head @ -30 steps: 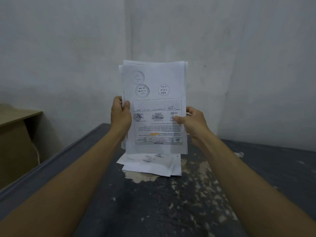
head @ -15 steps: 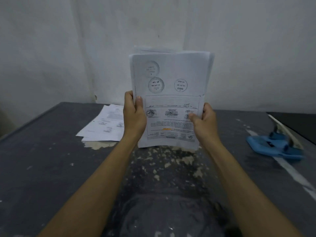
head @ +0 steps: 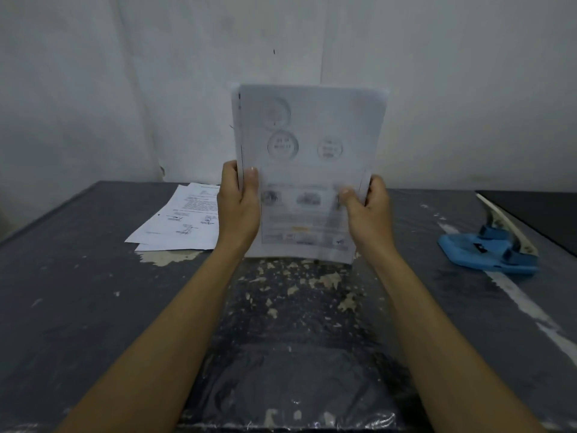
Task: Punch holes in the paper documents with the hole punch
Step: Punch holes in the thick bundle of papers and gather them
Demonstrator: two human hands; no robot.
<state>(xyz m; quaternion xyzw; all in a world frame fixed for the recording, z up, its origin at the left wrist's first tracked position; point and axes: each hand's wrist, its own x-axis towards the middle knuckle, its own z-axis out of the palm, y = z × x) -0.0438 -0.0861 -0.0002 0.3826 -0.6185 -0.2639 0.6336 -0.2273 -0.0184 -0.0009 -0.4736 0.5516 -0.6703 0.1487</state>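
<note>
I hold a stack of printed paper documents [head: 309, 132] upright above the table, with round stamps on the front sheet, which looks upside down. My left hand [head: 239, 204] grips the stack's left edge and my right hand [head: 368, 210] grips its right edge. The stack's bottom edge hangs just over the tabletop. A blue hole punch [head: 490, 248] with a pale lever lies on the table to the right, well apart from my right hand. The stack looks blurred.
A second small pile of printed sheets [head: 184, 220] lies flat on the table to the left of my left hand. The dark grey table [head: 93, 307] has flaked paint in the middle. A white wall stands behind it. A black surface [head: 537, 210] adjoins at right.
My view has swung right over the second: the flat sheets moved from under the stack to the left, and the hole punch came into sight. Both hands keep their grip on the stack.
</note>
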